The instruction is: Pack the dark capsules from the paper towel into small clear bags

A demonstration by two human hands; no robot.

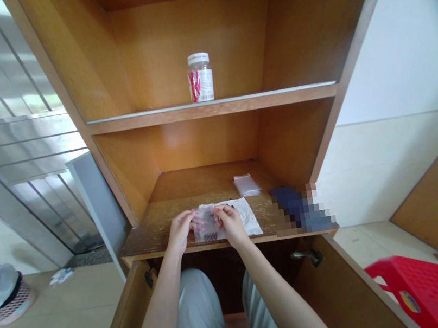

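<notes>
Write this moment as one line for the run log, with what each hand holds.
left hand: clear plastic bag | right hand: same bag | under bag: white paper | surface: wooden cabinet shelf

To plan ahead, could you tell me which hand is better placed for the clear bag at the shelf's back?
Probably the right hand: it sits nearer that clear bag, though it also holds the clear packet.

A home, by the look of it: a tall honey-brown wooden cabinet [192,36] with open shelves stands against a white wall [396,55], above a pale beige tiled floor [56,314]. A red plastic stool [431,291] and a pink plastic basket [16,306] sit on the floor, and a metal-framed glass door [10,146] lets in daylight.
</notes>
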